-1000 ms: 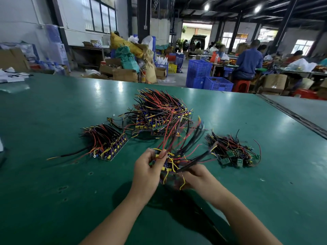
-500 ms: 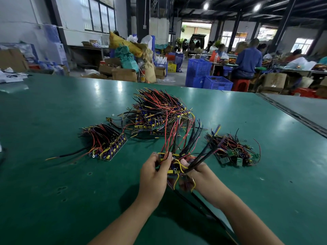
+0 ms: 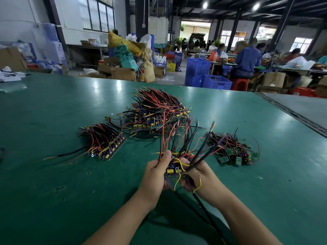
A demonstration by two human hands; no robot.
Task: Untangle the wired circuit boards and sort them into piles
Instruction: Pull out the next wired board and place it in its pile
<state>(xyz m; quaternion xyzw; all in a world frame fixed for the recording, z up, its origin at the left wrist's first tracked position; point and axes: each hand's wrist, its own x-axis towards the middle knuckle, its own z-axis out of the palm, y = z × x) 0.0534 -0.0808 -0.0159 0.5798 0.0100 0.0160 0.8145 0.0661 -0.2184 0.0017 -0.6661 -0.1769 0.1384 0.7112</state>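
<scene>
My left hand (image 3: 155, 172) and my right hand (image 3: 200, 175) both grip a bundle of wired circuit boards (image 3: 176, 169), held above the green table (image 3: 53, 183). Its red and black wires fan upward, and thick black cables hang down toward me. A neat pile of boards with yellow parts (image 3: 106, 142) lies to the left. A large tangled heap (image 3: 157, 112) sits straight ahead. A smaller pile with green boards (image 3: 231, 151) lies to the right.
Papers (image 3: 8, 76) lie at the table's far left edge. A seam (image 3: 292, 112) separates a grey table on the right. Beyond the table stand blue crates (image 3: 207, 75), cardboard boxes, and people seated at benches.
Both hands have drawn the bundle closer together and raised it, so the wires now stand more upright. The piles on the table have not moved.
</scene>
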